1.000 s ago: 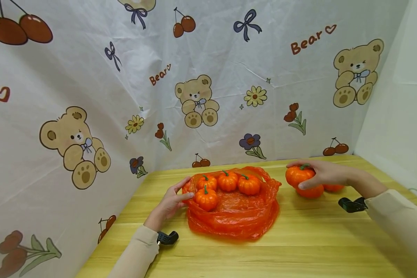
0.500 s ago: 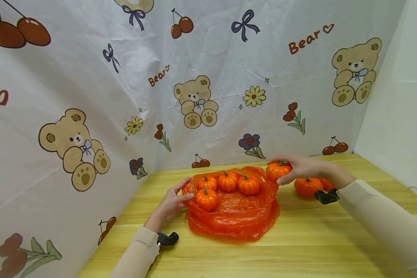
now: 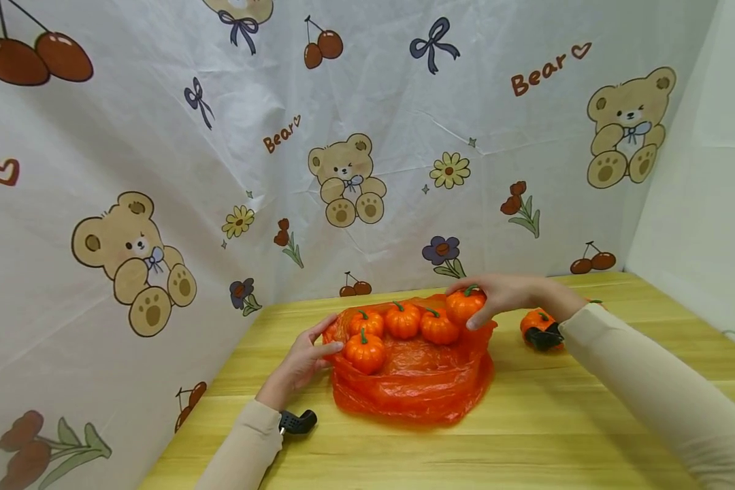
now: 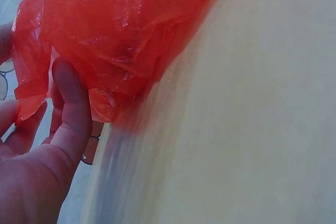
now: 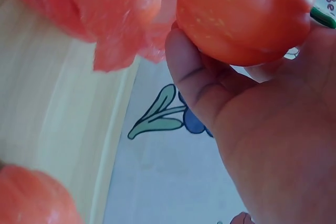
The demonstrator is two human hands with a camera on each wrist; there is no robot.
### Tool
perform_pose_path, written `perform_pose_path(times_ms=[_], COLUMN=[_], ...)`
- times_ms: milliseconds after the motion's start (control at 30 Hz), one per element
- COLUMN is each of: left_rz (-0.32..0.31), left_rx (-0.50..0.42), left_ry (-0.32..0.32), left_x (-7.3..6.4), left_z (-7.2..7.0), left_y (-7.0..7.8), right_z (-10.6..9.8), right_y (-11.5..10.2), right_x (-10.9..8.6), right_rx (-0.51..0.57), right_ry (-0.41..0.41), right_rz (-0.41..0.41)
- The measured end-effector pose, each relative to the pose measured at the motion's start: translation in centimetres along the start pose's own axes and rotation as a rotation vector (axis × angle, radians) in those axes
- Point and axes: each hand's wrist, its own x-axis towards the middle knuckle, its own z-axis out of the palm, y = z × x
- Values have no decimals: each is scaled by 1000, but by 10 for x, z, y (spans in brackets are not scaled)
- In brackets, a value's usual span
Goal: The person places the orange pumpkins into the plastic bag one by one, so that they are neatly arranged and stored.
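Note:
In the head view an open red plastic bag (image 3: 404, 393) sits on the table with several small orange pumpkins (image 3: 365, 351) inside, each with a green stem. My left hand (image 3: 305, 355) holds the bag's left rim, and the left wrist view shows the fingers (image 4: 73, 103) curled at the crinkled film. My right hand (image 3: 507, 297) grips another pumpkin (image 3: 463, 307) between thumb and fingers, over the bag's right rim and beside the pumpkins inside. In the right wrist view the gripped pumpkin (image 5: 244, 17) fills the top, close to the bag (image 5: 115, 30).
Right of the bag, a pumpkin (image 3: 535, 318) stands on the wooden table (image 3: 465, 456), partly behind the black wrist camera (image 3: 545, 337). The right forearm nearly hides another one. A white cloth (image 3: 398, 238) printed with bears hangs at the back and left.
My right hand has carried its pumpkin left from the loose pumpkins on the right to over the bag's right rim. My left hand has stayed on the bag.

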Motion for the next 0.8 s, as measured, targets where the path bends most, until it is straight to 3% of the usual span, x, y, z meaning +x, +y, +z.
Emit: perform_pose_path(times_ms=[300,567,800], left_rz=[-17,-6,-19], left_rx=[8,11,22], left_ry=[-2,18,15], left_x=[2,2,3], left_z=[-2,0,-1], left_y=[-1,1,-2], right_z=[2,4,17], right_y=[-16,-34,-40], right_x=[19,36,55], right_rx=[11,-45,-47], right_ry=[-67,-69,-89], right_rz=[42,28,-9])
